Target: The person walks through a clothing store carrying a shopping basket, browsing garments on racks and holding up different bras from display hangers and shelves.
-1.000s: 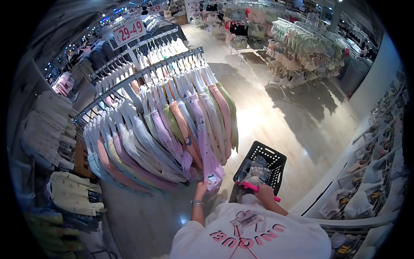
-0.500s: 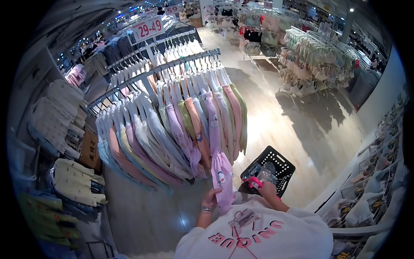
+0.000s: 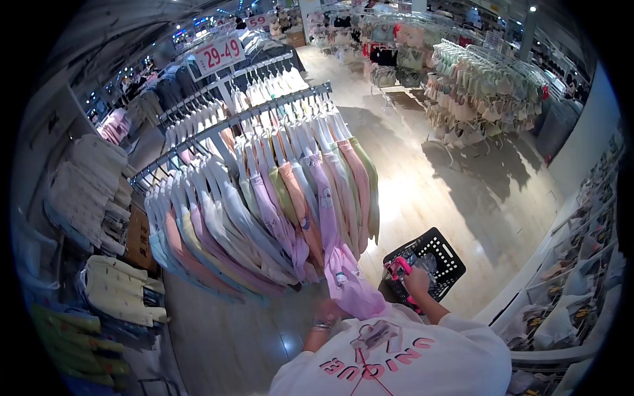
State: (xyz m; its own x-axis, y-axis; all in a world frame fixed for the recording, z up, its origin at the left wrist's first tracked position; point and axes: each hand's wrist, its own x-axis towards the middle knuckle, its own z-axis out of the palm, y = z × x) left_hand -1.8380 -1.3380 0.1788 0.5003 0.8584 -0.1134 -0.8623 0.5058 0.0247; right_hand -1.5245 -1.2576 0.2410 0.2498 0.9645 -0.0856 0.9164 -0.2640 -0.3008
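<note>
My left hand [image 3: 327,310], blurred by motion, is at the lower part of a lilac garment [image 3: 343,277] that hangs on the front rack. The cloth is pulled out toward my body, with a small cartoon print on it, and its lower end lies against my white top [image 3: 383,356]. Just where my fingers grip the cloth is hard to see. My right hand [image 3: 417,282] is closed around the pink handle [image 3: 399,265] of a black shopping basket [image 3: 449,269]. Inside the basket lie clear plastic-wrapped things [image 3: 422,263].
The clothes rack [image 3: 231,122] carries many pastel garments on white hangers, under a price sign [image 3: 219,55]. Folded clothes [image 3: 122,287] are displayed on the left. Shelving with packaged underwear [image 3: 561,317] runs along my right. Another rack of small garments [image 3: 482,92] stands farther back.
The lilac garment has been pulled closer to my body and spread wider, with my left hand shifting slightly down. The basket in my right hand has moved a little to the right.
</note>
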